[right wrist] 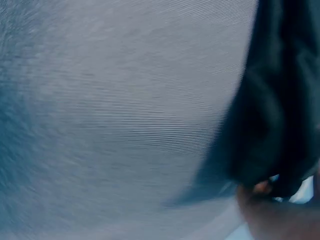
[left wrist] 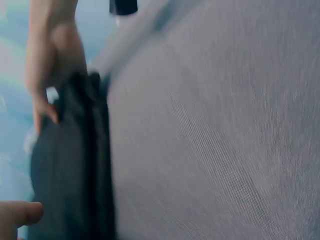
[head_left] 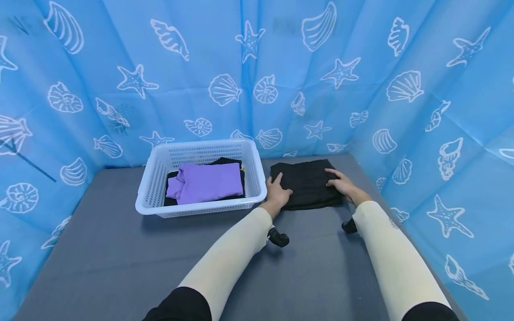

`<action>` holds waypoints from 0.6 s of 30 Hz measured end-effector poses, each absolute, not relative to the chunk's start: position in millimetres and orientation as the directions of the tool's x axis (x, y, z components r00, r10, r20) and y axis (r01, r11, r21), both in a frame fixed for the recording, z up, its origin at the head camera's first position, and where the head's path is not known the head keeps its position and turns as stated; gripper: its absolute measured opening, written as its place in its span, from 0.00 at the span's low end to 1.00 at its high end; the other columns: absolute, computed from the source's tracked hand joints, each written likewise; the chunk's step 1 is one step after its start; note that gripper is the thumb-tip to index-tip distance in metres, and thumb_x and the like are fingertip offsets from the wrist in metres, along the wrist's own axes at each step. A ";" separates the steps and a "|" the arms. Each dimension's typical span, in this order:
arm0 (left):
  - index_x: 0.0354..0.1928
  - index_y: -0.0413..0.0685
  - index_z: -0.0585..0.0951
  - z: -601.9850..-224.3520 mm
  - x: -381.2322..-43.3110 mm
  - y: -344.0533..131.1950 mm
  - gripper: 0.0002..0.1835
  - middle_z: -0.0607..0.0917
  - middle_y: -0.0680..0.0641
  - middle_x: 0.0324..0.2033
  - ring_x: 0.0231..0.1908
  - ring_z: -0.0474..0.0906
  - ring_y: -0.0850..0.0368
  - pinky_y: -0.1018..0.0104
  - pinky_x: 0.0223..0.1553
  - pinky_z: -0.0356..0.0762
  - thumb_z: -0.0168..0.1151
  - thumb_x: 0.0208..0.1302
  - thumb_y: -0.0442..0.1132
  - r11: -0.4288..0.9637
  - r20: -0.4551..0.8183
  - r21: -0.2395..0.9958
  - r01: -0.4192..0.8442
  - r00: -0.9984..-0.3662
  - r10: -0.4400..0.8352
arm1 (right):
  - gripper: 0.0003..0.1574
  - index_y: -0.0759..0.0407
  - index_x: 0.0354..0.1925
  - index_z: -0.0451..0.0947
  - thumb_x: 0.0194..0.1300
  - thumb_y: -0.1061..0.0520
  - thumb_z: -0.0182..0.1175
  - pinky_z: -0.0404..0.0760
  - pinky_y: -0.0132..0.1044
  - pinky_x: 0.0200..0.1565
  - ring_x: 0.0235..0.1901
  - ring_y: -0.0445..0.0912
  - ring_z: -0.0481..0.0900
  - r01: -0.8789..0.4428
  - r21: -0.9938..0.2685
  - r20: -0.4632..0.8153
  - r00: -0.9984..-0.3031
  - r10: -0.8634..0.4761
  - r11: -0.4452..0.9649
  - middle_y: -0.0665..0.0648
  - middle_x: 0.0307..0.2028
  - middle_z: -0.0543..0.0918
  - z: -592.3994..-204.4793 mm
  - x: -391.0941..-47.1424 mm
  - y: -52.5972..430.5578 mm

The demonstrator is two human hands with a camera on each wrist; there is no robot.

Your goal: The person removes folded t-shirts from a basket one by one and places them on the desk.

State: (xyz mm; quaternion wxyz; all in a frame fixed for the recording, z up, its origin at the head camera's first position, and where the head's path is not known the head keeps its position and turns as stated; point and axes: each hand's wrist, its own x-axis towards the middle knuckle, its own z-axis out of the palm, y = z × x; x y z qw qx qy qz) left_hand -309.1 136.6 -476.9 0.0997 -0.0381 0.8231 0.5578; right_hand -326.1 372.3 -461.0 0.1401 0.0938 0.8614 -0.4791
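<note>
A folded black garment [head_left: 307,185] lies on the grey surface, to the right of the basket. My left hand [head_left: 278,192] is at its left edge with fingers spread, the thumb reaching over the cloth. In the left wrist view only that thumb [left wrist: 22,214] shows, straight beside the dark fabric. At the opposite edge my right hand [head_left: 344,185] grips the garment's side. The right wrist view has a fingertip peeking out under the bunched black cloth [right wrist: 270,115], and most of the fingers are hidden there.
A white perforated basket [head_left: 150,196] stands left of the garment, close to my left wrist. Inside it a folded purple garment [head_left: 210,182] rests on black cloth [head_left: 170,200]. A blue curtain [head_left: 180,67] with shell prints encloses the back and sides of the grey surface [head_left: 160,267].
</note>
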 end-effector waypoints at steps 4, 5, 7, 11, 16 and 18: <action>0.75 0.60 0.62 -454.9 -299.9 136.6 0.36 0.48 0.44 0.77 0.76 0.46 0.43 0.46 0.68 0.62 0.62 0.68 0.39 0.379 -0.193 0.914 -0.148 -0.978 0.084 | 0.37 0.58 0.77 0.50 0.74 0.56 0.46 0.47 0.65 0.70 0.73 0.70 0.39 0.294 -0.677 -0.237 -0.955 0.179 0.675 0.74 0.75 0.43 -442.9 -325.6 355.6; 0.75 0.61 0.61 -448.3 -298.2 135.4 0.35 0.50 0.44 0.77 0.75 0.48 0.43 0.47 0.68 0.62 0.61 0.68 0.40 0.367 -0.185 0.921 -0.134 -0.977 0.105 | 0.36 0.59 0.76 0.52 0.74 0.55 0.46 0.47 0.65 0.69 0.72 0.71 0.40 0.283 -0.655 -0.186 -0.959 0.213 0.701 0.75 0.74 0.46 -439.0 -326.0 349.5; 0.75 0.60 0.62 -434.0 -297.0 129.6 0.34 0.56 0.44 0.75 0.73 0.55 0.45 0.48 0.67 0.64 0.60 0.69 0.42 0.323 -0.160 0.941 -0.099 -0.973 0.168 | 0.35 0.60 0.75 0.56 0.74 0.53 0.47 0.49 0.66 0.68 0.71 0.70 0.44 0.248 -0.634 -0.082 -0.963 0.255 0.732 0.75 0.72 0.52 -432.0 -328.2 334.5; 0.73 0.57 0.66 -404.8 -303.5 98.6 0.28 0.70 0.45 0.68 0.62 0.73 0.47 0.53 0.60 0.74 0.57 0.72 0.40 0.181 -0.068 0.983 -0.011 -0.948 0.310 | 0.32 0.59 0.72 0.61 0.74 0.55 0.49 0.61 0.62 0.66 0.69 0.67 0.59 0.047 -0.680 0.095 -0.984 0.152 0.732 0.72 0.69 0.62 -418.5 -335.4 292.8; 0.67 0.50 0.72 -384.3 -326.2 25.4 0.22 0.78 0.44 0.61 0.53 0.81 0.49 0.58 0.53 0.79 0.54 0.74 0.37 0.162 0.066 0.981 0.110 -0.965 0.254 | 0.31 0.54 0.72 0.62 0.74 0.54 0.52 0.72 0.57 0.60 0.64 0.61 0.70 -0.120 -0.757 0.145 -0.989 -0.015 0.642 0.67 0.66 0.70 -399.9 -335.4 229.8; 0.67 0.49 0.72 -383.3 -333.9 -9.2 0.21 0.79 0.45 0.60 0.54 0.80 0.49 0.56 0.54 0.78 0.53 0.74 0.38 0.213 0.079 0.970 0.117 -0.981 0.178 | 0.31 0.53 0.72 0.62 0.74 0.54 0.52 0.74 0.56 0.58 0.63 0.60 0.71 -0.147 -0.774 0.137 -0.989 -0.063 0.616 0.66 0.65 0.71 -395.0 -332.7 206.3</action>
